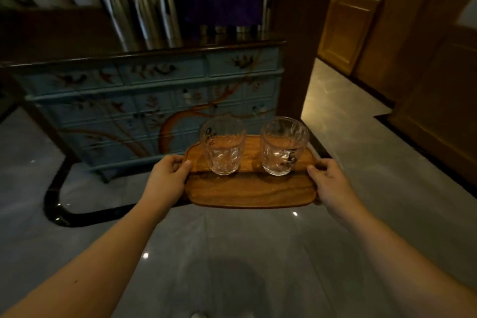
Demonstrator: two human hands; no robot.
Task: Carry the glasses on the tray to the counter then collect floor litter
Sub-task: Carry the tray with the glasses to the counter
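- Top of the blue painted cabinet [154, 100] is a dim blur; what stands up there is hard to make out.
- Black print on both glasses is unreadable.
- Wooden tray [251, 191] is held level above the grey floor [258, 253], near the cabinet.
- Left hand [167, 175] and right hand [329, 179] each curl closed around a tray end.
- Left glass [223, 147] and right glass [284, 146] stand upright, clear, apart.

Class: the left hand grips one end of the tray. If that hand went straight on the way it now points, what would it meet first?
Probably the blue painted cabinet; the left hand points toward its lower front, though depth is unclear.
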